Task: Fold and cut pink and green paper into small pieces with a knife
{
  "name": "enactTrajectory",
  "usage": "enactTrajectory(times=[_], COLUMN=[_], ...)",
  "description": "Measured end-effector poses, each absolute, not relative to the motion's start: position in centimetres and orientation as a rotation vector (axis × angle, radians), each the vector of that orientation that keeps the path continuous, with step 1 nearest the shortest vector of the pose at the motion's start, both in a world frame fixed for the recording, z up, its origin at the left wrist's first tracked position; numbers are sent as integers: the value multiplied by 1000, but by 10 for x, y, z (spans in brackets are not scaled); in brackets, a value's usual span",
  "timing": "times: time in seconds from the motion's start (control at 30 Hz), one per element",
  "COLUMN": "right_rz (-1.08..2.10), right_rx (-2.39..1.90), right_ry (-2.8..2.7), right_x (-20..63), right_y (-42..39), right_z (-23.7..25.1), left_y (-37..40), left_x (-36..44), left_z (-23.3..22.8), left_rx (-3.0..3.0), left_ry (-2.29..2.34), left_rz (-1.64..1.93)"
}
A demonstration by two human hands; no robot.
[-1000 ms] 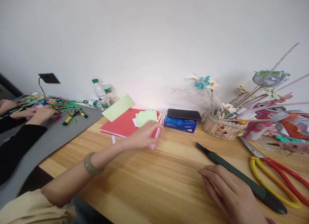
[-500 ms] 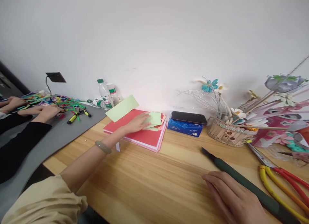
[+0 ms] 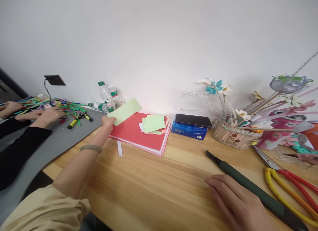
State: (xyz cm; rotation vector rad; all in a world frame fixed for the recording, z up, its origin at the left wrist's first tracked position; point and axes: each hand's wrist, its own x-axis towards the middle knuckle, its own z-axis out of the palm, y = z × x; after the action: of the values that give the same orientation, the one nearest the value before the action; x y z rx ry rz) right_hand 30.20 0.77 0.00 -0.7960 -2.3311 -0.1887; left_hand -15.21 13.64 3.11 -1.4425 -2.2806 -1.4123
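My left hand (image 3: pixel 108 125) is closed on the near left corner of a pale green paper strip (image 3: pixel 126 111), thumb and fingers pinching it. The strip leans over the left part of a red paper sheet (image 3: pixel 136 133), which tops a stack of coloured sheets. Several small green paper squares (image 3: pixel 154 122) lie in a loose pile on the right of that sheet. My right hand (image 3: pixel 239 202) rests on the table, fingers stretched out side by side, with nothing seen in them. Close beside it lies a dark green craft knife (image 3: pixel 238 176).
Scissors (image 3: pixel 273 169) with yellow and red handles lie at the right. A phone (image 3: pixel 193 120) rests on a blue tissue pack (image 3: pixel 188 130), left of a flower basket (image 3: pixel 233 135). Water bottles (image 3: pixel 105 95) stand by the wall. Another person's hands (image 3: pixel 51 116) work over a grey mat (image 3: pixel 74 138).
My left hand has moved left from the small green squares to the green strip and now grips its corner. The squares are uncovered. My right hand stays in place.
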Motion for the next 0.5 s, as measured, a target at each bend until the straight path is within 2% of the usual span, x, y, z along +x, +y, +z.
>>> enactTrajectory(times=[0.13, 0.27, 0.3, 0.37, 0.5], right_rz=[-179, -212, -228, -232, 18], right_rx=[-806, -850, -871, -902, -861], right_ry=[-2313, -2286, -2275, -2261, -2389], right_x=[301, 298, 297, 294, 292], right_y=[7, 7, 6, 3, -12], right_z=[1, -1, -2, -5, -3], left_y=[121, 63, 45, 11, -26], left_x=[-116, -40, -18, 23, 78], left_z=[35, 24, 20, 14, 12], left_rx=[-1588, -2079, -2242, -2483, -2471], left_ry=[-2060, -1633, -1429, -680, -385], left_rz=[-1392, -1243, -1181, -826, -751])
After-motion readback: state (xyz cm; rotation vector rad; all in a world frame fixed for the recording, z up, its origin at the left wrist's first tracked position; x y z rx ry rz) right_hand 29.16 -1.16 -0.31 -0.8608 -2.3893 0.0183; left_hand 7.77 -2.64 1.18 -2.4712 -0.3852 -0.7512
